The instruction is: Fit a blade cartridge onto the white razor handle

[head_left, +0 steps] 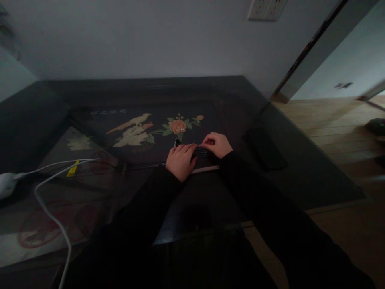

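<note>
On the dark glass-topped table (240, 192), my left hand (181, 161) is closed over the left part of a small dark object with pale markings (201, 151). The object's kind is too dim to make out. At its upper right edge, my right hand (219, 145) has thumb and index finger pinched together; whatever lies between them is too small to see. A thin pale strip with a hole near its right end (207, 169) lies just below the object, its left part hidden by my left hand. Beyond my left fingers is a small shiny black item (177, 142).
A black rectangular item (266, 149) lies on the table at the right. White cables (49, 212) with a yellow tag (73, 168) run from a white plug (7, 184) at the left. Under the glass is a bird-and-flower picture (177, 126). A wall (135, 40) stands behind.
</note>
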Demonstrator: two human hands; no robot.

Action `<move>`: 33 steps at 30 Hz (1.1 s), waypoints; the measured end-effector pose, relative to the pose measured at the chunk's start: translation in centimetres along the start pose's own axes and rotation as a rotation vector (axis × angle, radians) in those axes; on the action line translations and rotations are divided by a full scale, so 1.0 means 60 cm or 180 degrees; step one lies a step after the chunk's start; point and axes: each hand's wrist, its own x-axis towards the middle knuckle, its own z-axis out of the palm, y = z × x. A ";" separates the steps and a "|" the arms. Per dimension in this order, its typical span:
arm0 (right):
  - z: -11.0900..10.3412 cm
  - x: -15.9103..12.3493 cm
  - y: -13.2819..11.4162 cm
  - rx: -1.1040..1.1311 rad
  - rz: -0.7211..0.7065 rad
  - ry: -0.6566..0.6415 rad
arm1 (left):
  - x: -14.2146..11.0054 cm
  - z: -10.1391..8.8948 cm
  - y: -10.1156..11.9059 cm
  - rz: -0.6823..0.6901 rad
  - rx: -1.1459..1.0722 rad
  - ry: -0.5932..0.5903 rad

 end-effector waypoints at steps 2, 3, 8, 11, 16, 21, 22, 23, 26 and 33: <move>0.001 -0.001 -0.003 0.0012 0.0047 0.0048 | 0.000 0.001 -0.001 0.0028 0.0009 -0.0002; 0.002 -0.001 -0.004 0.0011 0.0063 0.0071 | 0.001 0.001 -0.001 0.0037 0.0013 0.0001; -0.002 -0.002 -0.008 0.0029 0.0039 0.0194 | 0.000 0.002 -0.003 0.0050 0.0013 0.0067; -0.015 -0.002 -0.004 0.0080 0.0045 0.0159 | -0.001 0.002 -0.003 0.0053 0.0013 0.0074; -0.037 -0.005 0.008 -0.0093 -0.0009 -0.0552 | -0.001 -0.001 -0.003 0.0086 0.0043 0.0094; -0.032 -0.010 0.010 -0.0310 -0.0200 -0.0704 | 0.012 -0.009 -0.004 0.0111 0.0081 0.0247; -0.029 -0.011 0.009 -0.0338 -0.0214 -0.0683 | 0.017 -0.010 -0.003 0.0119 0.0095 0.0252; -0.027 -0.012 0.009 -0.0357 -0.0227 -0.0660 | 0.022 -0.010 -0.002 0.0119 0.0116 0.0247; -0.020 -0.013 0.010 -0.0389 -0.0249 -0.0618 | 0.037 -0.008 0.000 0.0036 0.0182 0.0204; -0.016 -0.013 0.010 -0.0454 -0.0226 -0.0630 | 0.049 0.000 -0.004 -0.0072 0.0209 0.0108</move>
